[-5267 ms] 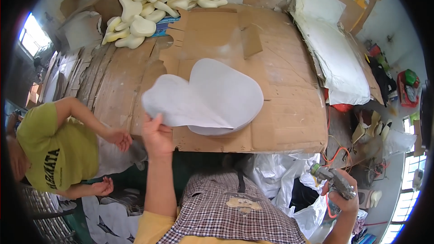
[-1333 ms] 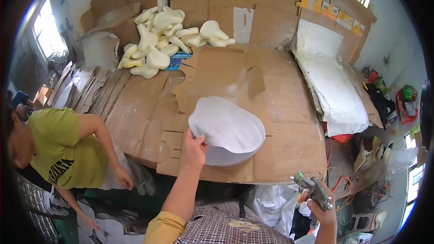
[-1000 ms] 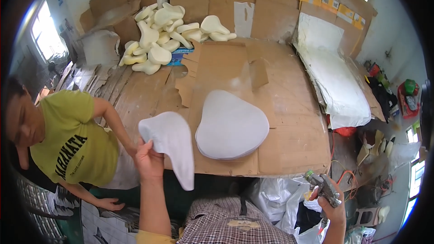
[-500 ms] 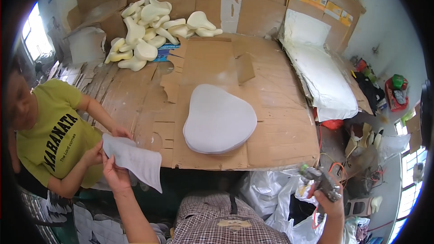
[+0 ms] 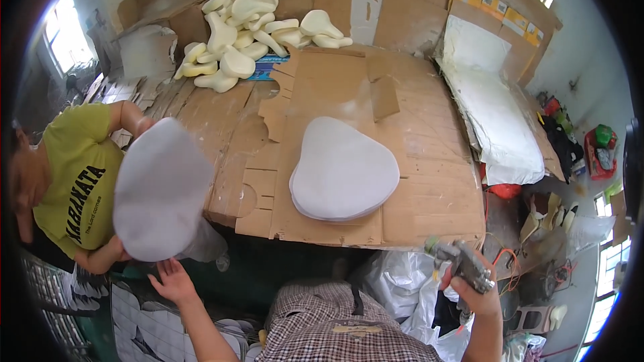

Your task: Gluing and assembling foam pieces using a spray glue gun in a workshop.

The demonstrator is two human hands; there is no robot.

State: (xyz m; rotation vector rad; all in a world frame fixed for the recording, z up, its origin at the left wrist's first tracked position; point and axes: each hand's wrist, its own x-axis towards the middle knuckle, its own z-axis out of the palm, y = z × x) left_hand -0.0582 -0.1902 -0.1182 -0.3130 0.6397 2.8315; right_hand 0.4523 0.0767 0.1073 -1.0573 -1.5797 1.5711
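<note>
My right hand (image 5: 477,293) grips a metal spray gun (image 5: 463,263) beside the table's near right corner. My left hand (image 5: 176,283) is open, fingers apart, just below the lower edge of a grey saddle-shaped fabric piece (image 5: 161,191). A person in a yellow-green shirt holds that piece by its top and bottom, at the left. Whether my fingertips touch it I cannot tell. On the cardboard-covered table lies a stack of pale grey, saddle-shaped pieces (image 5: 343,167) in front of me, with a rounded wide end at the right.
Cream foam seat pads (image 5: 238,64) are heaped at the table's far left. A white-covered board (image 5: 486,117) slopes along the right side. Silvery plastic sheeting (image 5: 402,281) hangs under the near edge. An orange hose (image 5: 508,265) runs at the right. Flat printed pieces (image 5: 144,325) lie low at left.
My left hand has let go of the grey piece and opened. The person has lifted it and turned its broad face toward me. The spray gun has shifted slightly left. The view has turned left.
</note>
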